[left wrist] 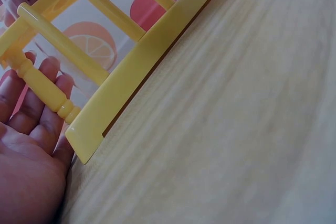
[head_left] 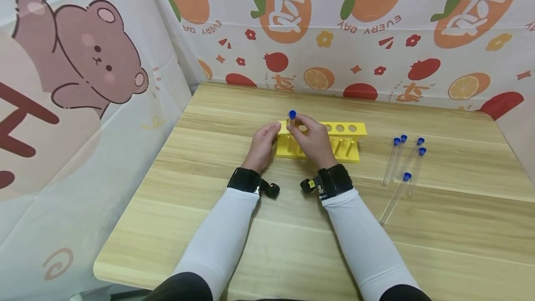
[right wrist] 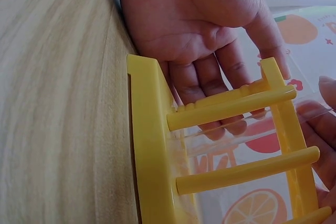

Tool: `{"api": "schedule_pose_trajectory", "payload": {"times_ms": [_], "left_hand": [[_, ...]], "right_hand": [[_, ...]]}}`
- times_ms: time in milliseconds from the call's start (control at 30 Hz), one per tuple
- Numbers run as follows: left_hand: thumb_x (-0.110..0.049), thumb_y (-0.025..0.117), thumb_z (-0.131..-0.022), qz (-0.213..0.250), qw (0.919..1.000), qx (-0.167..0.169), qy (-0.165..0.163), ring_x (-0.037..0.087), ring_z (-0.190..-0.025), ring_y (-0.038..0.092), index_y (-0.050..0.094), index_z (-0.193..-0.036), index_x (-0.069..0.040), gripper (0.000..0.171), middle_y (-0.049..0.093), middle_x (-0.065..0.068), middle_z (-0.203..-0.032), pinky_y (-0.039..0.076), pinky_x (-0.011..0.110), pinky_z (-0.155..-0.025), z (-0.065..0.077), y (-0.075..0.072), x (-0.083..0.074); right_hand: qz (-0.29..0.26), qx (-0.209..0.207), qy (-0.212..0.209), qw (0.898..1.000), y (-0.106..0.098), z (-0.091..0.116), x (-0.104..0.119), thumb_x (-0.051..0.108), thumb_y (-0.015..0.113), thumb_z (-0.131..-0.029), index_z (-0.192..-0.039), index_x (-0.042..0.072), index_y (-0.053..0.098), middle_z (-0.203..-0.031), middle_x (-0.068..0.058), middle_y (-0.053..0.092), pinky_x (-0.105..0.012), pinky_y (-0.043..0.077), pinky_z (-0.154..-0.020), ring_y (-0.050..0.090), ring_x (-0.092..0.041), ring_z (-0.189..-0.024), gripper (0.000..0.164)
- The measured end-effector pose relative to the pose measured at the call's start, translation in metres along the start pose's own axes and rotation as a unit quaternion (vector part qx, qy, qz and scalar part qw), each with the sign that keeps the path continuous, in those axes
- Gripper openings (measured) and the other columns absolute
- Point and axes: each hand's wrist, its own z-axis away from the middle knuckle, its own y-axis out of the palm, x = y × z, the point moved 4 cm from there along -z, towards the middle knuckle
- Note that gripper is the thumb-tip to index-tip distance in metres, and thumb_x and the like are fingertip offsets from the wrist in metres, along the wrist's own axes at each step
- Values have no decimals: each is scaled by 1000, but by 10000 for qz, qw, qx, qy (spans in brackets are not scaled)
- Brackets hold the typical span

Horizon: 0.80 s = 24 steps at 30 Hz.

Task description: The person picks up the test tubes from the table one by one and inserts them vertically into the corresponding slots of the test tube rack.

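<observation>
A yellow test tube rack [head_left: 359, 130] stands on the wooden table, with a row of round holes along its top plate. My right hand [head_left: 315, 143] pinches a clear test tube [head_left: 291, 121] with a blue cap near the rack's left end. In the right wrist view, that tube's clear body [right wrist: 236, 137] runs down inside the rack. My left hand [head_left: 261, 147] holds the rack's left end. Seen from the left wrist, the left hand's fingers [left wrist: 50, 114] lie behind the rack's turned end post [left wrist: 44, 90]. The right fingertips [right wrist: 323, 129] show only partly at the right wrist view's edge.
Several blue-capped clear test tubes [head_left: 393, 206] lie loose on the table [head_left: 455, 226], right of the rack. Behind the table hangs a white cloth [head_left: 234, 3] printed with fruit. A bear-print cloth [head_left: 96, 59] hangs at the left.
</observation>
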Motion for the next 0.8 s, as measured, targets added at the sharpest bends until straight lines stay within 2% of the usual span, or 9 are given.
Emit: {"api": "schedule_pose_trajectory", "payload": {"times_ms": [267,467,633,800], "left_hand": [[-39,57,-92,-22,10000,51,-40,15,-110,54,63,-105,1,43,61,5,-117,42,33,-101,0,-1,-1],[-39,56,-93,-15,9999,98,-29,16,-112,53,64,-97,-4,36,60,5,-117,40,33,-104,0,0,-2],[-37,56,-93,47,10000,43,15,14,-105,54,64,-90,-7,31,60,3,-109,42,32,-100,0,1,-1],[-35,56,-94,66,10000,7,57,14,-103,54,65,-92,-5,31,60,3,-107,43,32,-98,-1,1,-1]], "right_hand": [[79,55,-58,9999,2,0,2,26,65,-89,-111,9,67,-109,-3,68,-33,54,-83,62,-12,-104,28],[104,-7,-195,9998,2,0,1,23,67,-88,-110,8,67,-109,-5,68,-38,53,-87,62,-15,-104,27],[109,-3,-229,9997,2,0,2,22,66,-88,-111,5,66,-110,-7,68,-40,52,-88,62,-18,-104,28],[177,-12,-249,9995,1,0,4,21,67,-88,-111,8,66,-111,-7,68,-38,51,-89,62,-18,-104,26]]}}
